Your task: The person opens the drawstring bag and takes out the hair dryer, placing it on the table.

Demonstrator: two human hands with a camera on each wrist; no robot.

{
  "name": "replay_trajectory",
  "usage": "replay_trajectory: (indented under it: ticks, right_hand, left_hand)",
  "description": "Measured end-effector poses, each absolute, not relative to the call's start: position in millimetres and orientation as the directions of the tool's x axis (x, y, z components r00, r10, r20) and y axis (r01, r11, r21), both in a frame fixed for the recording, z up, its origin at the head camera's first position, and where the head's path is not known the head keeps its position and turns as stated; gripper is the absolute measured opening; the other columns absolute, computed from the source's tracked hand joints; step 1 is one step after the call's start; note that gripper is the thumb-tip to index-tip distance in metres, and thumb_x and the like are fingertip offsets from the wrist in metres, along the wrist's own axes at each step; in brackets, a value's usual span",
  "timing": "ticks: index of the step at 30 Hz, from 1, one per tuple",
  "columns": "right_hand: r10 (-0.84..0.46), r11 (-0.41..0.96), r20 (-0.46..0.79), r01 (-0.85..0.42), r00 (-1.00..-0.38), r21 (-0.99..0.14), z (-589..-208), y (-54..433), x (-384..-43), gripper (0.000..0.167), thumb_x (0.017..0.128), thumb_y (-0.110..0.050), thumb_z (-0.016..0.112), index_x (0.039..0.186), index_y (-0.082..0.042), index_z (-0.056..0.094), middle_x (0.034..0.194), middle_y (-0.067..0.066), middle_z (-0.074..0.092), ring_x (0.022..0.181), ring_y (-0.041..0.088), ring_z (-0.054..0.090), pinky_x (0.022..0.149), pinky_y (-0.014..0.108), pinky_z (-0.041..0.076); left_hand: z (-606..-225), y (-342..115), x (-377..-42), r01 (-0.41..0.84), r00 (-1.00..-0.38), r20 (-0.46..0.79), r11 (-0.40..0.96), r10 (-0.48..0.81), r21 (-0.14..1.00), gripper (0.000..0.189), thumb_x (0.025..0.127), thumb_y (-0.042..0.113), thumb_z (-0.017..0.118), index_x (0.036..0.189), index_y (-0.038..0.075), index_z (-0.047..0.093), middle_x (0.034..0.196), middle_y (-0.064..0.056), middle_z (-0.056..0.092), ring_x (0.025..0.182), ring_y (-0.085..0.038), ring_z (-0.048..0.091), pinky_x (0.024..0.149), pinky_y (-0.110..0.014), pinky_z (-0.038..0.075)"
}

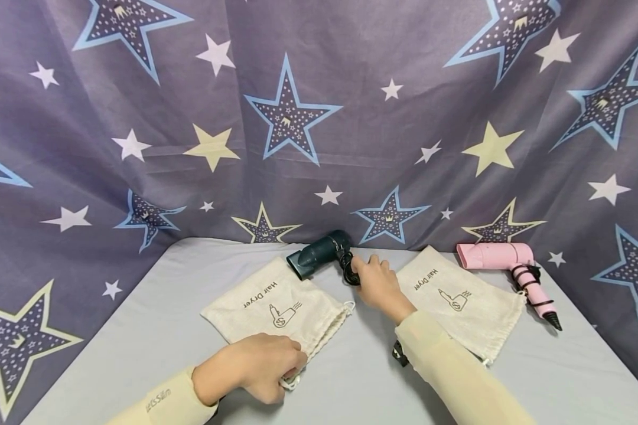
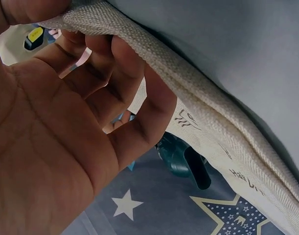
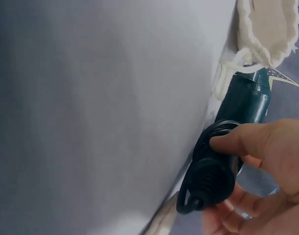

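Observation:
My left hand [image 1: 260, 365] pinches the near corner of a cream drawstring bag [image 1: 266, 298] printed "Hair Dryer"; its opening faces the lower right. In the left wrist view, the fingers [image 2: 134, 137] curl against the cloth edge [image 2: 188, 100], the thumb on its other side. A dark green hair dryer [image 1: 319, 254] is in my right hand [image 1: 380, 286], its nozzle pointing left over the bag's far edge. The right wrist view shows thumb and fingers around the dryer's handle [image 3: 213, 181], where a black cord [image 3: 203, 142] is wound.
Right of my right hand lies another cream "Hair Dryer" bag [image 1: 452, 295], with a black plug [image 1: 400, 354] near its lower left. Beside it rests a pink hair dryer [image 1: 497, 255], cord wound round its handle. A star-patterned curtain [image 1: 361, 147] hangs behind the pale table [image 1: 154, 330].

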State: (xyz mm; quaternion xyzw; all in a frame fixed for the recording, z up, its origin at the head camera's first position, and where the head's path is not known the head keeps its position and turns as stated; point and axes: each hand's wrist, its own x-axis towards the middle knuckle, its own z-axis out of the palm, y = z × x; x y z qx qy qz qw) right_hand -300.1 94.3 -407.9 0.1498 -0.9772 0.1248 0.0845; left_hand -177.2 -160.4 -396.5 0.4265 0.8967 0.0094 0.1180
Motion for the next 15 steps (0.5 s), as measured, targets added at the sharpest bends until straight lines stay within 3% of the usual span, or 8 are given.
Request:
replay_trajectory:
  ticks: [8, 15]
  right_hand:
    - [-0.33, 0.895, 0.154, -0.361, -0.931, -0.262, -401.8, 99.7, -300.6, 0.035, 0.085, -0.009, 0.074, 0.118, -0.013, 0.062, 0.109, 0.02, 0.055, 0.091, 0.037, 0.054, 0.076, 0.053, 0.051]
    - [-0.402, 0.875, 0.121, -0.419, -0.908, -0.243, -397.4, 108.1, -295.2, 0.046, 0.088, -0.015, 0.073, 0.133, -0.017, 0.06, 0.119, 0.022, 0.055, 0.097, 0.04, 0.056, 0.082, 0.056, 0.052]
  left_hand:
    - [-397.6, -162.6, -179.6, 0.783, -0.601, -0.179, 0.619, 0.779, 0.064, 0.036, 0.06, 0.017, 0.076, 0.076, 0.027, 0.046, 0.076, 0.015, 0.04, 0.067, -0.006, 0.04, 0.054, -0.023, 0.035]
    - [-390.9, -162.9, -184.7, 0.812, -0.574, -0.094, 0.58, 0.813, 0.064, 0.036, 0.066, 0.026, 0.074, 0.089, 0.026, 0.046, 0.081, 0.014, 0.039, 0.074, -0.007, 0.039, 0.059, -0.022, 0.034]
